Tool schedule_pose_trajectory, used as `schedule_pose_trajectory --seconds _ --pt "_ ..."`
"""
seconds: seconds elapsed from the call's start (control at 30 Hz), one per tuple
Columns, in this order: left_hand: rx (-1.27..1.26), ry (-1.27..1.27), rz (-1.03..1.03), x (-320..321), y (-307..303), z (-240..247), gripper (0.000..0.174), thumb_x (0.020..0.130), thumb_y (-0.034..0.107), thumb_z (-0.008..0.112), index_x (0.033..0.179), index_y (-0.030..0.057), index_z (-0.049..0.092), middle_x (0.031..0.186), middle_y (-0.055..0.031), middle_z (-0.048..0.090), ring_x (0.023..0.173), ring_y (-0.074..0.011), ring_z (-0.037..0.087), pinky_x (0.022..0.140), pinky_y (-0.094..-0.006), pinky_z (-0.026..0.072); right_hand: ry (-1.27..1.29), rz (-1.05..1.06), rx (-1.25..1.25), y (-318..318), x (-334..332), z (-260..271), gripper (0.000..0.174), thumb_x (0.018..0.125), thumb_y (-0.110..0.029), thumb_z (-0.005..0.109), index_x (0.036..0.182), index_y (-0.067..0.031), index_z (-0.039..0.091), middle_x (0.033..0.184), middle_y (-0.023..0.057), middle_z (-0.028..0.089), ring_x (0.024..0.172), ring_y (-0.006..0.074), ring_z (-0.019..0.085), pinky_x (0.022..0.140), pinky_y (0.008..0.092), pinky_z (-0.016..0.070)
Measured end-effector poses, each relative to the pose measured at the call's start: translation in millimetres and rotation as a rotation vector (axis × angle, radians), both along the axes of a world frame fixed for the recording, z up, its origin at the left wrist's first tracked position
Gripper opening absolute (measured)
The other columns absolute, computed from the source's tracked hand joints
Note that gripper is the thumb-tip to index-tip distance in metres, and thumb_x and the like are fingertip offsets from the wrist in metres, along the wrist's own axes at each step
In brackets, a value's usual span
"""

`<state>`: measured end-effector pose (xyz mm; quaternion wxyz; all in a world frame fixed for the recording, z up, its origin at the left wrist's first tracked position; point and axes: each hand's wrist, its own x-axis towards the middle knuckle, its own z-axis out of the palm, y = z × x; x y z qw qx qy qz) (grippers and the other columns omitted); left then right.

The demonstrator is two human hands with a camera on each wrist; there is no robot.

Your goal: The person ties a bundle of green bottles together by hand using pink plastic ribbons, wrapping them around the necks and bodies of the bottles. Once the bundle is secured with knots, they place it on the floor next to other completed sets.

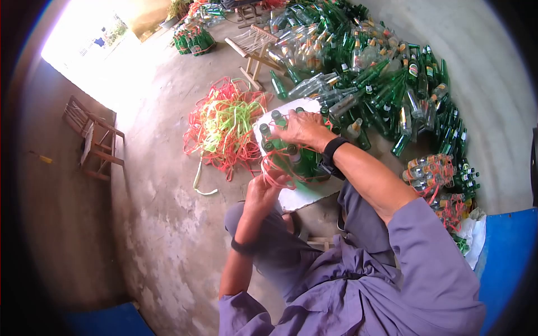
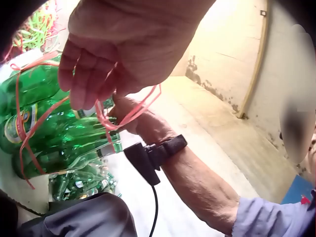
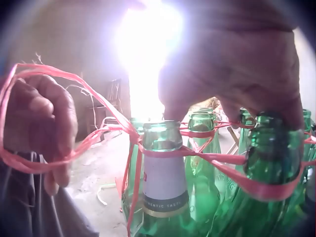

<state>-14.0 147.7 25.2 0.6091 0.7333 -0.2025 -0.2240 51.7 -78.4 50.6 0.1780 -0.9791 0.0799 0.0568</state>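
Note:
Several green glass bottles (image 1: 305, 162) stand bundled on a white board (image 1: 307, 193), with pinkish-red plastic ribbon (image 3: 217, 160) crossing between and around their necks. From above, my right hand (image 1: 305, 127) grips the bottle tops, its fingers bent down around the necks. At the near left side of the bundle, my left hand (image 1: 263, 193) holds a loose loop of this ribbon with curled fingers; in the right wrist view the loop (image 3: 64, 74) circles that hand (image 3: 44, 118). One bottle neck (image 3: 163, 170) carries a white and dark label. The fingertips on the far bottles are partly hidden.
A tangled heap of red and yellow-green ribbon (image 1: 224, 126) lies left of the board. Behind and to the right spreads a large pile of bottles (image 1: 358, 67). Tied bundles (image 1: 428, 173) sit at the right, another (image 1: 193, 42) far left. Wooden stools (image 1: 255, 50) stand around.

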Motion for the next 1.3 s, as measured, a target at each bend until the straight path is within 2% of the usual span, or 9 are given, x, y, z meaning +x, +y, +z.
schedule_pose_trajectory --seconds 0.13,0.3,0.43,0.57,0.63,1.1,1.17,1.2,1.3 --pt "0.187 -0.568 -0.046 -6 24 29 0.013 0.094 0.01 0.066 0.095 -0.0022 0.071 0.096 -0.0121 0.076 0.078 -0.0159 0.072 0.073 -0.0317 0.0557 0.125 -0.035 0.004 6 10 -9 0.08 0.09 -0.065 0.05 0.136 0.0001 0.053 0.112 0.0223 0.072 0.09 0.0354 0.074 0.071 0.051 0.06" --pt "0.397 -0.424 0.128 -19 57 26 0.009 0.088 0.011 0.07 0.095 0.0039 0.072 0.088 -0.015 0.073 0.08 -0.0313 0.072 0.071 -0.0391 0.0556 -0.012 -0.178 -0.093 18 11 -22 0.08 0.091 -0.063 0.053 0.127 0.009 0.056 0.106 0.0303 0.07 0.1 0.0414 0.07 0.088 0.0489 0.0538" --pt "0.611 -0.882 0.128 -29 61 2 0.011 0.085 0.016 0.072 0.089 0.0061 0.072 0.088 -0.0122 0.073 0.086 -0.0299 0.071 0.081 -0.0407 0.0538 0.122 -0.172 -0.073 13 17 -13 0.073 0.088 -0.053 0.053 0.139 -0.0002 0.051 0.117 0.0217 0.07 0.091 0.0421 0.072 0.064 0.0612 0.0592" --pt "0.606 -0.915 0.088 -32 59 4 0.013 0.082 0.019 0.073 0.083 0.0067 0.069 0.082 -0.011 0.072 0.084 -0.0308 0.069 0.083 -0.0424 0.0524 0.084 -0.154 -0.06 10 17 -15 0.068 0.083 -0.05 0.057 0.129 0.0004 0.061 0.117 0.021 0.071 0.087 0.0394 0.074 0.062 0.0587 0.0599" --pt "0.607 -0.897 0.097 -31 59 5 0.013 0.082 0.019 0.073 0.082 0.0064 0.069 0.08 -0.0115 0.071 0.082 -0.0312 0.069 0.083 -0.0426 0.0525 0.077 -0.086 -0.021 8 12 -12 0.078 0.084 -0.056 0.06 0.124 0.0102 0.059 0.111 0.0306 0.07 0.098 0.0401 0.071 0.084 0.0483 0.0551" --pt "0.563 -0.852 0.115 -28 55 -1 0.013 0.081 0.017 0.072 0.077 0.006 0.066 0.073 -0.0119 0.068 0.074 -0.0326 0.067 0.078 -0.0437 0.0522 0.071 -0.224 -0.042 17 16 -15 0.072 0.087 -0.054 0.06 0.129 0.0043 0.056 0.116 0.0302 0.067 0.109 0.0396 0.067 0.092 0.0464 0.0524" --pt "0.555 -0.831 0.137 -26 52 0 0.012 0.081 0.017 0.073 0.077 0.0065 0.067 0.072 -0.0111 0.067 0.073 -0.0327 0.066 0.077 -0.0437 0.0522 0.067 -0.173 -0.145 11 25 -25 0.07 0.083 -0.049 0.062 0.134 -0.0016 0.053 0.107 0.017 0.073 0.082 0.0359 0.074 0.057 0.0562 0.0593" --pt "0.555 -0.831 0.132 -25 51 -1 0.012 0.081 0.017 0.073 0.077 0.0065 0.067 0.072 -0.0111 0.067 0.073 -0.0327 0.066 0.077 -0.0437 0.0522 0.091 -0.181 -0.058 11 19 -12 0.069 0.086 -0.052 0.061 0.128 0.0027 0.058 0.113 0.0263 0.069 0.108 0.0394 0.068 0.09 0.0474 0.0525" --pt "0.583 -0.799 0.137 -25 52 -1 0.012 0.081 0.017 0.074 0.078 0.0068 0.068 0.071 -0.0104 0.067 0.073 -0.0322 0.066 0.076 -0.0433 0.0522 0.044 -0.166 -0.006 7 14 -11 0.064 0.084 -0.049 0.063 0.122 0.0021 0.062 0.108 0.0249 0.071 0.103 0.0388 0.069 0.087 0.0474 0.0534"
